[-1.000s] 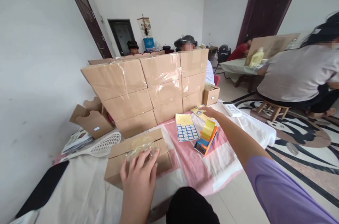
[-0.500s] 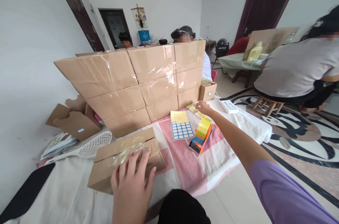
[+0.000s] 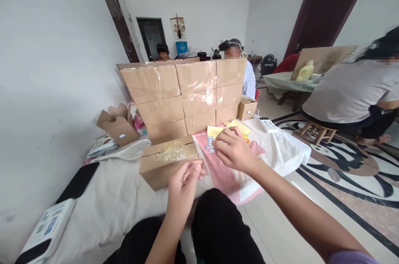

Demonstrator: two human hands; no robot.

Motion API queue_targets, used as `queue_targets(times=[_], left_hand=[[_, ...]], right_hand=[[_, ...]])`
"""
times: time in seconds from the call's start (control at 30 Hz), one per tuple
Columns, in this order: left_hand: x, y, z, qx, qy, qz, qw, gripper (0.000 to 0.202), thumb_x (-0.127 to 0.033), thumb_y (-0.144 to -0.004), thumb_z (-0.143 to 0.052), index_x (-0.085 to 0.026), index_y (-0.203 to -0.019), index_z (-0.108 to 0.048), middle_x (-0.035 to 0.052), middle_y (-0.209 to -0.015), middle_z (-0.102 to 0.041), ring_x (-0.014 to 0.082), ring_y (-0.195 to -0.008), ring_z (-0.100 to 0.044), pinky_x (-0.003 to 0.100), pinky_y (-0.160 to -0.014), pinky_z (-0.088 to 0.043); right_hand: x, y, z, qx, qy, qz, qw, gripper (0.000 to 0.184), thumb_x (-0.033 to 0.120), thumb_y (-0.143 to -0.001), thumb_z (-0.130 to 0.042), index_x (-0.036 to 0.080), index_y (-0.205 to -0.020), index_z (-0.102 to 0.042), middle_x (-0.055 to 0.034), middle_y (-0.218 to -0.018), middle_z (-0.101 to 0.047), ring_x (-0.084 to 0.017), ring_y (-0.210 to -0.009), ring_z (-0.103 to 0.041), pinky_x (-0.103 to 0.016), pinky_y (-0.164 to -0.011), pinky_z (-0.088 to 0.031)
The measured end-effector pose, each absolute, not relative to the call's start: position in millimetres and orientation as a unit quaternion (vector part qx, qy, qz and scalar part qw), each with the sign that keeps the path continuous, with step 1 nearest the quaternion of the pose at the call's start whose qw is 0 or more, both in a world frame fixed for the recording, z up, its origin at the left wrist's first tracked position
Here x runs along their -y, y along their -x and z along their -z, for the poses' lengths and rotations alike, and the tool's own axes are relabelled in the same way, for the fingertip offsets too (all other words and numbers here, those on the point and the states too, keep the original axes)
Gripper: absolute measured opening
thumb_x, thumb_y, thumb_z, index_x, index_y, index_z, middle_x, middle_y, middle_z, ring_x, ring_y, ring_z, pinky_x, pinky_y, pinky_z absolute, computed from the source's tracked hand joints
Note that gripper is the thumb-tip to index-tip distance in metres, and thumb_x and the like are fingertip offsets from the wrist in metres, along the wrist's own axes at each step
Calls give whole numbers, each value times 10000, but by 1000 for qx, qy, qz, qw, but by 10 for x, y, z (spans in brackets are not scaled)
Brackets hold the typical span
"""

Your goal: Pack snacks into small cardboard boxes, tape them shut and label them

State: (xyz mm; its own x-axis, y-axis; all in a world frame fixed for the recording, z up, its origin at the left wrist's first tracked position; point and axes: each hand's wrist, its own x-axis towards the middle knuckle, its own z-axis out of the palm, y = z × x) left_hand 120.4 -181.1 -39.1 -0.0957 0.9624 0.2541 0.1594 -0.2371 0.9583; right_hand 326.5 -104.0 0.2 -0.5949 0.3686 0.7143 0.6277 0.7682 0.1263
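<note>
My left hand (image 3: 184, 178) is raised just in front of the closed cardboard box (image 3: 170, 168), its fingertips pinched together. Whatever lies between them, if anything, is too small to see. Over the pink and white cloth, my right hand (image 3: 233, 151) has its fingers curled and pressed together; what they may hold is hidden. Behind it lies a sheet of blue-edged labels (image 3: 210, 144), partly covered. The tape dispenser is almost wholly blocked by this hand. A yellow sheet (image 3: 238, 124) rests farther back. Clear tape runs across the box's top.
A wall of taped cardboard boxes (image 3: 198, 97) stands across the table. At left are an open carton (image 3: 123, 131), a white perforated paddle (image 3: 135, 150) and a black phone-like slab (image 3: 77, 181). A small box (image 3: 247, 108) and a white device (image 3: 268, 125) sit right. Other people sit nearby.
My left hand has lifted off the box and pinched its fingers. My right hand has come back from the yellow sheet toward the left hand. The view has shifted.
</note>
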Motion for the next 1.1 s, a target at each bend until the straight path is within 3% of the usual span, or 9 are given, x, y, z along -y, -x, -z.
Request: queue_targets(times=[0.1,0.17,0.27,0.5,0.67,0.8,0.9,0.97,1.1], left_hand=[[1931,-1188,260,-441,-474,-563,514,526,-648,-873,-565,-152,-830,-737,81,-714,-717,157,-572,-611,270,-545,-415],[2009,-1117,193,-420,-447,-563,554,474,-606,-825,-656,-141,-783,-733,68,-681,-702,134,-535,-584,252,-525,-377],[2110,-979,133,-418,-461,-563,545,382,-520,-792,-731,-140,-827,-749,62,-711,-717,123,-551,-592,240,-541,-372],[2136,-798,124,-396,-462,-576,547,348,-497,-829,-707,-162,-734,-701,49,-730,-725,113,-539,-587,238,-538,-367],[2040,-750,140,-378,-465,-574,558,236,-412,-826,-712,-181,-780,-717,45,-708,-727,116,-545,-589,229,-527,-362],[1964,-729,170,-400,-462,-674,414,225,-398,-846,-700,-199,-744,-725,11,-674,-695,97,-554,-548,218,-528,-375],[1956,-694,196,-430,-492,-710,262,186,-376,-859,-703,-215,-774,-745,-8,-669,-671,104,-594,-538,226,-585,-419],[1968,-659,209,-438,-528,-695,214,166,-363,-863,-703,-220,-800,-757,-5,-682,-671,118,-613,-541,241,-595,-421],[1982,-594,232,-436,-590,-648,207,195,-370,-880,-674,-218,-803,-768,18,-706,-690,156,-650,-579,273,-608,-427]], right_hand=[[1455,-3014,-11,859,253,262,360,144,139,-949,-512,177,-963,-650,-39,-817,-653,-195,-835,-513,-391,-816,-318],[1563,-2932,2,850,253,276,370,147,118,-939,-535,170,-1012,-651,-38,-818,-654,-192,-831,-515,-390,-807,-315],[1618,-2864,1,839,259,286,383,172,86,-926,-558,170,-1041,-654,-36,-827,-658,-189,-829,-518,-388,-797,-309],[1695,-2697,10,833,250,295,396,261,43,-939,-522,197,-1099,-659,-34,-875,-689,-195,-869,-547,-397,-805,-296],[1656,-2581,77,837,251,257,413,297,50,-950,-521,222,-1152,-654,-30,-898,-702,-196,-868,-574,-396,-791,-299],[1710,-2389,115,784,324,43,528,257,137,-987,-489,230,-1173,-640,-51,-947,-679,-197,-855,-580,-373,-771,-363],[1784,-2165,122,695,341,-219,593,157,286,-992,-542,228,-1059,-671,-33,-881,-658,-176,-778,-582,-326,-707,-427],[1819,-2023,124,637,318,-348,610,152,358,-959,-608,226,-967,-683,-8,-802,-646,-151,-686,-553,-291,-633,-420],[1860,-1883,130,582,274,-421,640,182,376,-908,-684,212,-833,-661,18,-708,-601,-125,-638,-506,-262,-601,-398]])
